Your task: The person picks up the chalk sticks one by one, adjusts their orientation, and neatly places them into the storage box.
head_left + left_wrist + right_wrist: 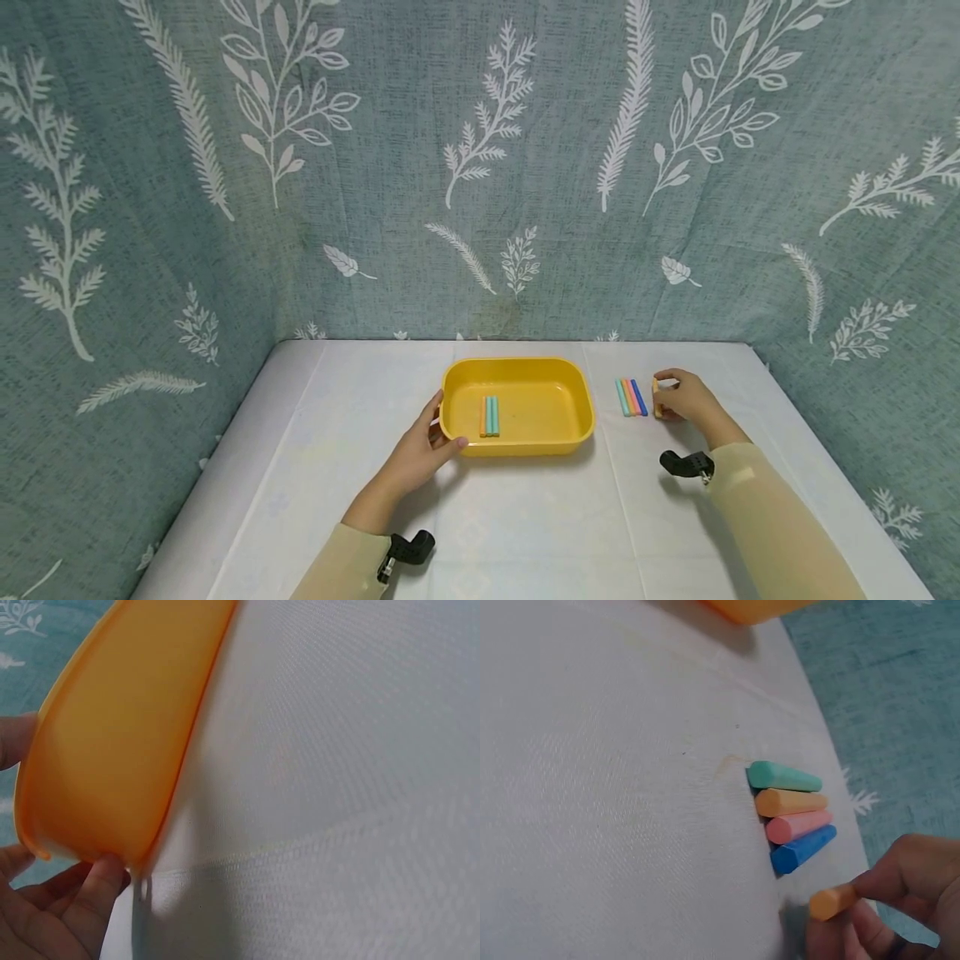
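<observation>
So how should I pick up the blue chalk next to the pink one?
Probably pinch the blue chalk at its ends, coming from above. It lies flat on the table pressed against the pink chalk, so only its outer long side is free.

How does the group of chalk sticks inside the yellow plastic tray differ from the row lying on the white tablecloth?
The chalk sticks in the yellow plastic tray number three: one orange, two teal. The row on the white tablecloth numbers four: teal, orange, pink, blue. The tray group lies beside the left hand, the tablecloth row beside the right hand. Both lie flat, side by side.
</observation>
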`<state>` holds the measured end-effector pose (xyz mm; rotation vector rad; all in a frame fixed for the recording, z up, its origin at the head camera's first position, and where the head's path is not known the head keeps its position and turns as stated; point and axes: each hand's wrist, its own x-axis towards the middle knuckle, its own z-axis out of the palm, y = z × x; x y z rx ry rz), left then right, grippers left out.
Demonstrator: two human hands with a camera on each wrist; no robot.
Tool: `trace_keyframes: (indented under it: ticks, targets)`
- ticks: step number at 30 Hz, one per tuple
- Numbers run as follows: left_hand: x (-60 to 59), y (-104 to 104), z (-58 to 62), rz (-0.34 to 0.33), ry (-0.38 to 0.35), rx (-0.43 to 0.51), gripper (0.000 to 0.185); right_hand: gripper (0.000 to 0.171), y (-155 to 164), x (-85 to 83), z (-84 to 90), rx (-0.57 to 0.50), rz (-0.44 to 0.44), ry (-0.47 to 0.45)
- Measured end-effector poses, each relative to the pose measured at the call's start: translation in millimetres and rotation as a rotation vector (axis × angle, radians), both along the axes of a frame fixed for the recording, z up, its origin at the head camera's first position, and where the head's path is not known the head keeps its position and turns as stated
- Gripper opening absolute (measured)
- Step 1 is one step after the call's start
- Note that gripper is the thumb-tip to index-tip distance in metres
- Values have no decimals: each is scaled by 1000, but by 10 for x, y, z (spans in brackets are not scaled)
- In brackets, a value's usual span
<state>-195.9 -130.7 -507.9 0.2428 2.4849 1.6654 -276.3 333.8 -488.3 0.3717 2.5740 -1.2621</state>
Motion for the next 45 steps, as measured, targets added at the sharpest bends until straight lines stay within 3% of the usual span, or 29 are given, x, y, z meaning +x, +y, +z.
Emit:
trace_keyframes:
  ticks: [7, 13, 27, 45]
  targets:
    - [-3, 3, -3, 9, -1, -8, 95, 61, -29, 102, 79, -143, -27, 78]
    - [1, 17, 14, 12, -5, -13, 94, 65, -114, 187, 241, -275, -32, 91]
    - [1, 16, 29, 9, -11, -17, 94, 59, -412, 337, 556, -366, 75, 129]
    - [13, 11, 32, 5, -10, -7, 95, 60, -852, 363, 712, -541, 137, 110]
